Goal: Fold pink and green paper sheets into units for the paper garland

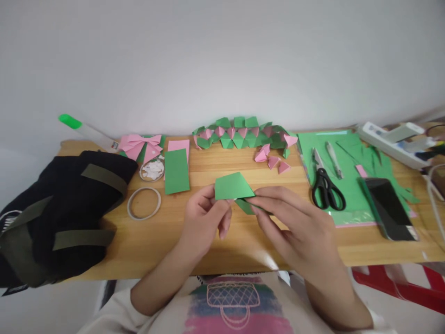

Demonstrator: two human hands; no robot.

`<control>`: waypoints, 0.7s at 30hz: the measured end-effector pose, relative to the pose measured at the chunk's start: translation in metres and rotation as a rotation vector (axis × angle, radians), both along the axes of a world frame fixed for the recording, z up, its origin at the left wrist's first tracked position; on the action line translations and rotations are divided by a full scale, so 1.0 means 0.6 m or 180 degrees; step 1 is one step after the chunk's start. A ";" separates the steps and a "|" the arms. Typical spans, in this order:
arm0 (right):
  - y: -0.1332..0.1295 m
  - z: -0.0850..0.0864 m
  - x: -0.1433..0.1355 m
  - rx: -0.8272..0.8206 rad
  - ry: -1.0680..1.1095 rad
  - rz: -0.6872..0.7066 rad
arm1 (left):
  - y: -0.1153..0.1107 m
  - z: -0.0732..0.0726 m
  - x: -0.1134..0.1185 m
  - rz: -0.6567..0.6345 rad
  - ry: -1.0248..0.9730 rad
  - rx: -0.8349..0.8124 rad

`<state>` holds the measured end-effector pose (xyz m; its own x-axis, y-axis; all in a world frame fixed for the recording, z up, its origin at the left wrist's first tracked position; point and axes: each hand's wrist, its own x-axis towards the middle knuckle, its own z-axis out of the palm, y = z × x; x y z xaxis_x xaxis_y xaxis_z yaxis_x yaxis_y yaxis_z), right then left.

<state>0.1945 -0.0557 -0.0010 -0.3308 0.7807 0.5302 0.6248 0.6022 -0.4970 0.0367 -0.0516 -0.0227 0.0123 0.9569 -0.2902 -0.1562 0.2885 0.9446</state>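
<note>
A piece of folded green paper [233, 185] is held above the middle of the wooden table, its upper flap standing up and a lower flap showing beneath. My left hand [205, 218] pinches its left lower edge between thumb and fingers. From the right, my right hand [295, 220] grips the pointed end, thumb below and fingers above. Behind the hands, against the wall, lies a chain of folded green and pink paper pieces [239, 132]. Several loose pink folded pieces [273, 161] lie in front of its right end.
Left are a pink bow [142, 146], green paper sheets [177, 171], tape rings [159, 207], white scraps [153, 170] and a black bag [69, 195]. Scissors [325, 185], a cutter [334, 160] and a phone [391, 208] lie on green paper at right, near a power strip [392, 146].
</note>
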 end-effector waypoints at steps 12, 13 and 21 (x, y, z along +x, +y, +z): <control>0.026 -0.035 0.008 -0.0861 0.0581 0.0092 | 0.088 -0.046 -0.281 0.0866 0.2879 -0.0109; 0.029 -0.036 0.006 -0.0991 0.0675 0.0146 | 0.100 -0.048 -0.297 0.0839 0.3098 -0.0157; 0.040 -0.045 -0.003 -0.2036 0.1511 0.0307 | 0.140 -0.031 -0.309 0.0515 0.3596 -0.0289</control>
